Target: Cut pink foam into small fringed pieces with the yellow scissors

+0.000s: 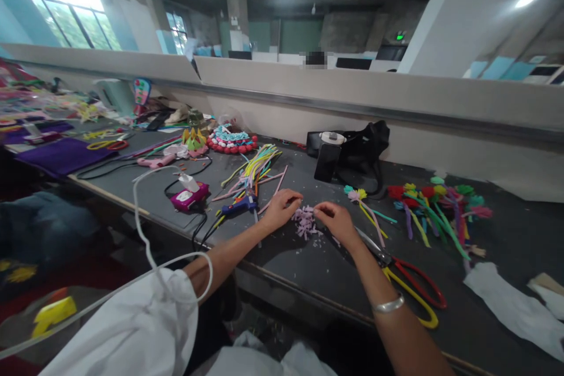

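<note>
A small heap of short lilac fuzzy pieces (305, 221) lies on the dark table between my hands. My left hand (282, 209) is at the heap's left edge, its fingers bent and the fingertips close to the thumb. On the right edge, my right hand (335, 221) has thumb and fingers drawn together in a pinch. Whatever either hand holds is too small to make out. Large scissors (388, 261) with one red and one yellow handle lie beside my right forearm. A blue glue gun (238, 205) rests left of my left hand.
Loose pipe cleaners (259, 164) lie behind the glue gun. Pipe-cleaner flowers (436, 205) are at the right, near white paper (513, 299). A black phone (326, 161) stands before a black bag (370, 144). A white cable (143, 235) crosses the left side near a purple box (189, 197).
</note>
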Available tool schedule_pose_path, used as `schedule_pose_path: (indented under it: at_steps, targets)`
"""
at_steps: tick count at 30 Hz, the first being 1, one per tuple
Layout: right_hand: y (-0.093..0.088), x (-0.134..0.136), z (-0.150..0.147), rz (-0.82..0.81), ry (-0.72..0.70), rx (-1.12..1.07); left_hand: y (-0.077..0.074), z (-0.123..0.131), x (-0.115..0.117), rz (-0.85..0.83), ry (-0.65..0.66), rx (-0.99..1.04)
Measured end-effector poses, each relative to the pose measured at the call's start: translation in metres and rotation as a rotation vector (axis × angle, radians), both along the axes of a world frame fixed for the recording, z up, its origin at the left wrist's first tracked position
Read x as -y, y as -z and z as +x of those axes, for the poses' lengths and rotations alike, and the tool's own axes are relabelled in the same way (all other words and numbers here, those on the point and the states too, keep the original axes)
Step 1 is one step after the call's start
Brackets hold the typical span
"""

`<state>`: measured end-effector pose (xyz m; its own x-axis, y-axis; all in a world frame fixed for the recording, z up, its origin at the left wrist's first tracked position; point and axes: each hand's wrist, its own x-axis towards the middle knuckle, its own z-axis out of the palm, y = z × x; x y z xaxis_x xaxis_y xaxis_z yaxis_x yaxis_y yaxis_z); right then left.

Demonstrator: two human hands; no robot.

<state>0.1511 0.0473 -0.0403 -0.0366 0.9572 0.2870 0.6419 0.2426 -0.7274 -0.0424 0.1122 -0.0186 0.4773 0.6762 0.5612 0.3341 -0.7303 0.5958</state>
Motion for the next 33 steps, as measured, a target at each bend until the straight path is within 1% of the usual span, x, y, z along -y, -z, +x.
schedule_pose_path:
  at_steps: [4,7,10,12,15,18,20,23,25,27,28,30,33]
  targets:
    - [-0.004,0.002,-0.005,0.003,-0.006,-0.080,-0.014,0.003,0.004,0.004,0.129,-0.090]
    - [-0.006,0.002,-0.009,-0.001,0.010,-0.135,-0.016,0.009,0.005,-0.008,0.166,-0.137]
    - [-0.008,0.003,-0.010,-0.014,0.048,-0.186,-0.014,0.010,0.002,-0.040,0.173,-0.147]
    - [-0.010,0.003,-0.010,-0.021,0.081,-0.211,-0.013,0.007,-0.001,-0.069,0.162,-0.135]
    - [-0.014,0.003,-0.009,-0.023,0.133,-0.229,-0.012,-0.003,-0.006,-0.120,0.104,-0.092]
    - [-0.018,0.002,-0.011,-0.025,0.156,-0.218,-0.013,-0.009,-0.008,-0.171,0.050,-0.046]
    - [-0.020,0.003,-0.013,-0.029,0.154,-0.200,-0.014,-0.009,-0.007,-0.198,0.066,-0.037]
    - [-0.022,0.003,-0.018,-0.035,0.154,-0.180,-0.015,-0.005,-0.001,-0.206,0.133,-0.063]
    - [-0.023,0.004,-0.022,-0.039,0.157,-0.169,-0.014,-0.002,0.004,-0.181,0.135,-0.084]
    - [-0.023,0.004,-0.026,-0.043,0.156,-0.157,-0.014,-0.001,0.008,-0.192,0.122,-0.080]
    - [-0.023,0.003,-0.027,-0.045,0.156,-0.151,-0.014,0.000,0.009,-0.240,0.121,-0.054]
    - [-0.026,0.003,-0.028,-0.042,0.180,-0.142,-0.015,0.000,0.010,-0.403,0.130,0.030]
    - [-0.039,0.010,-0.019,-0.024,0.315,-0.136,-0.020,-0.002,0.008,-0.657,0.145,0.158]
